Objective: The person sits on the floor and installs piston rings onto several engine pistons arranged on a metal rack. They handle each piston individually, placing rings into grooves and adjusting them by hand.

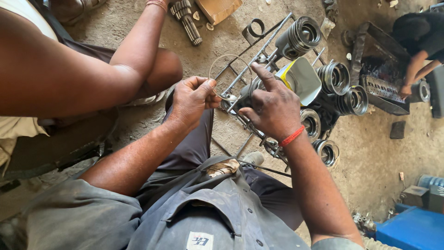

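My left hand (193,99) and my right hand (273,107) together hold a thin metal piston ring (221,59), a wire-like hoop raised between them. The left thumb and fingers pinch its lower left side; my right forefinger and thumb grip its right side. My right wrist wears a red thread band. Under the hands lies a metal rod rack (259,53) on the dirt floor, with several grey pistons (300,34) laid along it. The piston directly beneath my right hand is mostly hidden.
A person sits close on the left, a bare arm (92,69) reaching across. A gear shaft (187,21) and a cardboard box (217,8) lie at the top. Another person (418,41) works at an engine block (386,88) at right. A blue box (411,229) stands bottom right.
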The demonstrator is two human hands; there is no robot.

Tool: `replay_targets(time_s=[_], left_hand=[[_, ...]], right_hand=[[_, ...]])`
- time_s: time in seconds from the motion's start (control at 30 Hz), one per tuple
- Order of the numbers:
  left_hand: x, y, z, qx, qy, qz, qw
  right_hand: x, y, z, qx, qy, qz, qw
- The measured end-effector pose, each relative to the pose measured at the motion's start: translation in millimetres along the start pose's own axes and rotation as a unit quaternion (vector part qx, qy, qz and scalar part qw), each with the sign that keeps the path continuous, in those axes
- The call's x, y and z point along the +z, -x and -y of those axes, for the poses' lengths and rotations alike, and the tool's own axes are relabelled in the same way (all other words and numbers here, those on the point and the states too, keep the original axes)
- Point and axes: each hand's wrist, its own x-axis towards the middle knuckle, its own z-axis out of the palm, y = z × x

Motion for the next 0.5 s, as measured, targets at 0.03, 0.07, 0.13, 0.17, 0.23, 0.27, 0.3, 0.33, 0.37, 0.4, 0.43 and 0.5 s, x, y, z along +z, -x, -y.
replay_targets(time_s=[0.03, 0.07, 0.13, 0.17, 0.23, 0.27, 0.3, 0.33, 0.37, 0.4, 0.43, 0.5], left_hand=[[0, 0, 0, -0.006, -0.003, 0.004, 1.0], [0, 1, 0, -0.012, -0.005, 0.007, 1.0], [0, 1, -1, -0.023, -0.014, 0.011, 1.0], [-1, 1, -2, -0.028, -0.021, 0.011, 0.999], [-2, 1, -4, -0.045, -0.025, 0.019, 0.999], [-4, 0, -5, -0.054, -0.02, 0.027, 0.998], [-5, -1, -7, -0.064, -0.015, 0.034, 0.997], [-7, -2, -8, -0.072, -0.007, 0.031, 0.997], [-8, -4, -8, -0.078, 0.001, 0.029, 0.996], [-9, -5, -9, -0.084, 0.008, 0.028, 0.996], [-10, -6, -9, -0.086, 0.006, 0.031, 0.996], [-10, -7, -8, -0.091, 0.002, 0.036, 0.995]], right_hand=[[0, -2, -1, 0.006, -0.007, 0.006, 1.0], [0, -3, -2, 0.012, -0.015, 0.012, 1.0], [0, -6, -4, -0.009, -0.018, 0.0, 1.0], [0, -7, -6, -0.019, -0.019, -0.007, 1.0], [-2, -5, -12, 0.063, -0.13, 0.013, 0.989], [-2, -4, -16, 0.103, -0.184, 0.024, 0.977], [-4, -5, -23, 0.061, -0.21, -0.009, 0.976], [-6, -6, -32, 0.019, -0.236, -0.041, 0.971], [-5, -8, -39, -0.024, -0.261, -0.074, 0.962], [-2, -9, -43, -0.026, -0.284, -0.061, 0.956], [2, -9, -47, -0.027, -0.307, -0.049, 0.95], [8, -7, -53, -0.028, -0.302, -0.032, 0.952]])
